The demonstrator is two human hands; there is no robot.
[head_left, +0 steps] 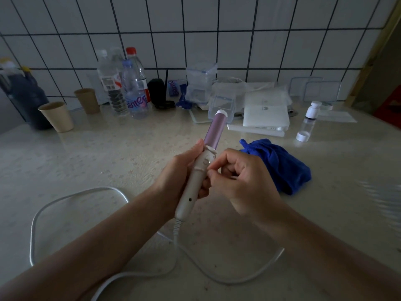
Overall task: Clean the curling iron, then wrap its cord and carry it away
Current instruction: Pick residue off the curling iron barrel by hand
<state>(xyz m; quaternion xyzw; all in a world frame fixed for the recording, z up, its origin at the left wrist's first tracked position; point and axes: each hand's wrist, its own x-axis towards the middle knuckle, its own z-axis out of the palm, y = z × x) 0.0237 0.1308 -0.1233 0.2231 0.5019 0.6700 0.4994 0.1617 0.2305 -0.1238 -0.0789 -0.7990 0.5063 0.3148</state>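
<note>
While both hands grip the curling iron, paper cups stand open

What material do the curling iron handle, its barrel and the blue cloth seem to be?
Handle: likely smooth cream plastic, moulded ridges. Barrel: probably coated metal or ceramic, satin lilac sheen. Blue cloth: soft fuzzy fabric, maybe microfibre, crumpled.

Lilac-barrelled white curling iron; blue cloth.

Table, pale, against tiled wall. Back left: two paper cups, plastic bottles. Centre back: clear boxes, white packets. Right: small vial.
</note>
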